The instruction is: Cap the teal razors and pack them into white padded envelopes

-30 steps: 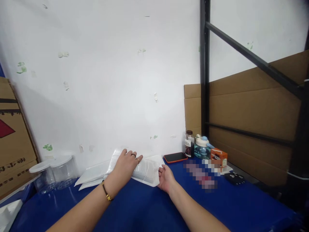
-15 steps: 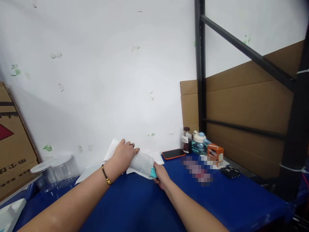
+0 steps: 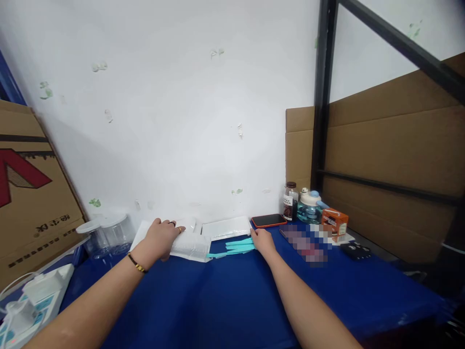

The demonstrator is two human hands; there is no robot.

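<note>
My left hand (image 3: 162, 237) rests on a clear plastic bag (image 3: 191, 246) lying on the blue table (image 3: 225, 300), fingers curled over its top edge. My right hand (image 3: 262, 240) grips the end of several teal strips (image 3: 235, 246) that stick out of the bag's open right end and lie flat on the table. A flat white packet (image 3: 225, 227) lies just behind the strips, against the wall.
An orange-cased phone (image 3: 268, 221), a dark bottle (image 3: 289, 201), a blue-capped container (image 3: 309, 207) and an orange carton (image 3: 334, 223) stand at the back right. Clear lidded jars (image 3: 105, 233) and a cardboard box (image 3: 29, 194) sit at the left, with a white device (image 3: 29, 305) in front.
My right hand has moved right, drawing the teal strips out of the bag. The bag has gone from lifted and tilted to lying flat under my left hand.
</note>
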